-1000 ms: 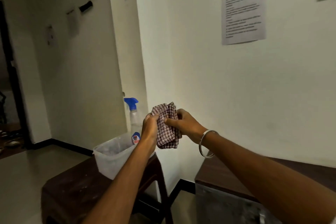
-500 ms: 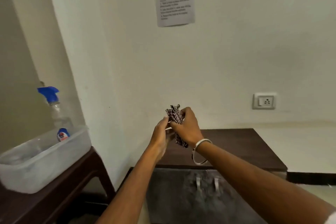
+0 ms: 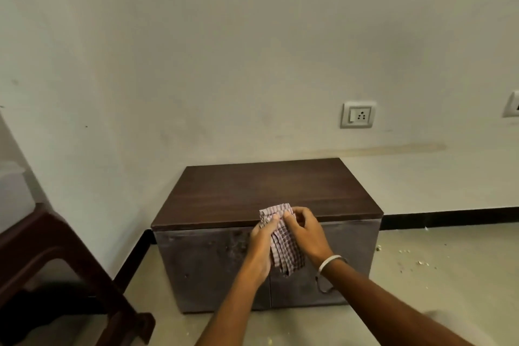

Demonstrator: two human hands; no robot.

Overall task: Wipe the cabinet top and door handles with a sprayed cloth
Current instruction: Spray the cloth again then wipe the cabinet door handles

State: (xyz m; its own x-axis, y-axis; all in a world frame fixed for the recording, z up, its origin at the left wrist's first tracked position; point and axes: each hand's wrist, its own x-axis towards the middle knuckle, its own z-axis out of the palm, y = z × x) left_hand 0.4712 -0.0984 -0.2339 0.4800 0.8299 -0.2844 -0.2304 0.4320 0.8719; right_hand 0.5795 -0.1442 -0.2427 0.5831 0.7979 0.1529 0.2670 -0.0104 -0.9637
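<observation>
A low cabinet stands against the white wall, with a dark wood top and grey doors. One metal door handle shows below my right wrist; the other is hidden behind my hands. A folded red-and-white checked cloth hangs in front of the cabinet's front edge, pinched between both hands. My left hand grips its left side and my right hand, with a silver bangle on the wrist, grips its right side. The cloth is in the air, not touching the top.
A dark wooden stool stands at the left, with part of a translucent tub on it. A wall socket sits above the cabinet. Crumbs lie on the tiled floor to the right.
My view has swung right and down from the stool and spray bottle to the cabinet. Both hands have stayed on the cloth and have come down to the cabinet's front edge.
</observation>
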